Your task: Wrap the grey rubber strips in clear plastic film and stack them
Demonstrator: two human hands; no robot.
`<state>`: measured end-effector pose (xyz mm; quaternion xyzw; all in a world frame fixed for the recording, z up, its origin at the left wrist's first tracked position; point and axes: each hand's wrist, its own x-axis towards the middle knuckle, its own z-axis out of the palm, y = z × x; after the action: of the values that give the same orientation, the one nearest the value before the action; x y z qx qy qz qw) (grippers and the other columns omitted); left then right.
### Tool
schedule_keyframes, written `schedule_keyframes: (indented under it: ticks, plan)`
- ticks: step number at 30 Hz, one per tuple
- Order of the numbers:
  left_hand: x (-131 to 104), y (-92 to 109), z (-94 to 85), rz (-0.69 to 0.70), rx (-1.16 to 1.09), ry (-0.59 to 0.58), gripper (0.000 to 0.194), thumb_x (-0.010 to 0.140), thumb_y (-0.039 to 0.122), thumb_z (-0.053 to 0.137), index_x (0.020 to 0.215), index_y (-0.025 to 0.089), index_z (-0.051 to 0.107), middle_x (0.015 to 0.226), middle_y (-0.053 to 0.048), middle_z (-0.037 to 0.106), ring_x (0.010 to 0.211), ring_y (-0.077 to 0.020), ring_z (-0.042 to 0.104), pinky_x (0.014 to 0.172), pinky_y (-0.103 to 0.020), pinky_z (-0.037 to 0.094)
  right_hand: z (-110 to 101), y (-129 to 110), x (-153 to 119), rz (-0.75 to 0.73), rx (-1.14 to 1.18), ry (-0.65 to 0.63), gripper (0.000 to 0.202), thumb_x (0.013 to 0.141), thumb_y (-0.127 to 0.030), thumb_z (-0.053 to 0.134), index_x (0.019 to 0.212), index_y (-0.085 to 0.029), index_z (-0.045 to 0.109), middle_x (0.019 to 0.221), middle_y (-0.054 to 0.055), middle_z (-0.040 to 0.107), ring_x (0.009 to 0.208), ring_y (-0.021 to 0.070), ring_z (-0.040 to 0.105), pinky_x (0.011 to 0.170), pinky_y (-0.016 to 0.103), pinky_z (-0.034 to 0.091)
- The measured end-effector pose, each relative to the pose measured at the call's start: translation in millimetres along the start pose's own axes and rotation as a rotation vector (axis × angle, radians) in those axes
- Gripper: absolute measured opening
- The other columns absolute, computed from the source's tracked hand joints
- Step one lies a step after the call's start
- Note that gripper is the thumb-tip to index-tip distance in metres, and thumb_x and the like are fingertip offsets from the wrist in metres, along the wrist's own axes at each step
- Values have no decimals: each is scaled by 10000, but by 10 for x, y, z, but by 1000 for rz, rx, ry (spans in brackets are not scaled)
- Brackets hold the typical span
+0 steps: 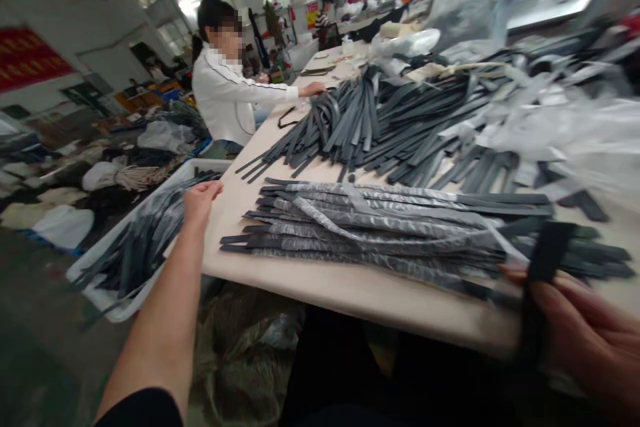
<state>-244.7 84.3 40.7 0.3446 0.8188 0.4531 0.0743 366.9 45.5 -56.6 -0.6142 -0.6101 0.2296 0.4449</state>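
Observation:
My right hand [585, 320] holds a dark fabric strip [547, 260] at the right front, its lower part hanging past the table edge. My left hand [201, 197] is raised at the table's left edge, fingers pinched together; whether something thin is between them is too small to tell. Between my hands, a row of dark strips in clear plastic wrap [350, 227] lies lengthwise on the pale table [280, 273]. A loose white strip crosses it toward my right hand. Behind lies a large heap of grey strips [400, 120].
A white bin [125, 310] filled with strips stands left of the table. A person in a white jacket [223, 93] reaches toward the heap from the far left side. Plastic bags [575, 133] lie at the right. Other people sit farther back.

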Motion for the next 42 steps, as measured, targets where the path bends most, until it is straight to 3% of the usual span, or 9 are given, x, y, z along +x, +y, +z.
schedule_keyframes:
  ticks: [4, 7, 11, 14, 18, 22, 28, 34, 42]
  plan:
    - [-879, 397, 222, 136, -265, -135, 297, 779, 450, 660, 671, 179, 606, 646, 11, 668, 656, -163, 630, 807, -368, 550, -45, -490, -58, 37, 294, -198, 336, 864, -541, 624, 936, -261, 797, 1033, 69, 766, 1031, 295, 684, 968, 419, 507]
    - [-1742, 724, 455, 317, -324, -503, 428, 835, 515, 601, 537, 209, 587, 637, -18, 689, 680, -193, 650, 774, -351, 540, -77, -679, -15, 64, 440, -251, 332, 860, -513, 643, 913, -226, 801, 977, 49, 775, 969, 267, 698, 926, 378, 517]
    - [-2765, 1106, 847, 335, -309, -988, 296, 772, 433, 698, 945, 202, 763, 954, -67, 771, 892, -243, 696, 842, -344, 526, -154, -850, -53, 40, 496, -358, 368, 862, -511, 635, 905, -183, 796, 934, 58, 772, 943, 255, 693, 889, 355, 510]
    - [-3187, 1279, 1137, 303, -357, -1203, 395, 754, 402, 732, 1089, 195, 738, 1071, -76, 753, 950, -248, 687, 851, -332, 516, -193, -935, -99, -61, 437, -421, 366, 885, -479, 600, 907, -165, 786, 921, 68, 759, 900, 241, 689, 820, 327, 511]
    - [-3420, 1412, 1357, 345, -376, -1330, 260, 808, 380, 685, 961, 193, 780, 893, -31, 763, 847, -227, 677, 786, -303, 496, -209, -967, -122, -176, 359, -427, 320, 906, -406, 569, 899, -159, 773, 890, 59, 743, 866, 222, 683, 785, 306, 505]
    - [-3528, 1446, 1443, 299, -405, -1326, 231, 804, 383, 692, 853, 186, 802, 801, -26, 762, 797, -212, 668, 773, -290, 480, -247, -949, -135, -142, 436, -416, 304, 892, -414, 593, 872, -166, 767, 877, 52, 737, 866, 214, 678, 793, 307, 513]
    - [-3597, 1363, 1547, -170, -772, -1281, 274, 681, 424, 822, 711, 158, 763, 779, -65, 755, 729, -163, 682, 713, -249, 522, -522, -777, -286, 126, 654, -251, 345, 901, -473, 574, 941, -177, 746, 697, 22, 700, 651, 151, 645, 644, 251, 496]
    - [-3691, 1380, 1621, -542, -1013, -1126, 357, 513, 390, 928, 651, 161, 691, 718, -21, 733, 655, -133, 685, 663, -231, 546, -691, -588, -797, 18, 190, -256, 304, 923, -366, 536, 768, -160, 697, 563, -10, 586, 486, 114, 520, 501, 228, 379]
    - [-3837, 1408, 1645, -562, -1045, -1087, 334, 619, 382, 880, 809, 173, 702, 857, -37, 759, 757, -152, 704, 732, -258, 543, -555, -527, -1054, -184, -100, -164, 303, 949, -291, 500, 690, -172, 604, 622, -2, 549, 553, 115, 503, 556, 233, 357]
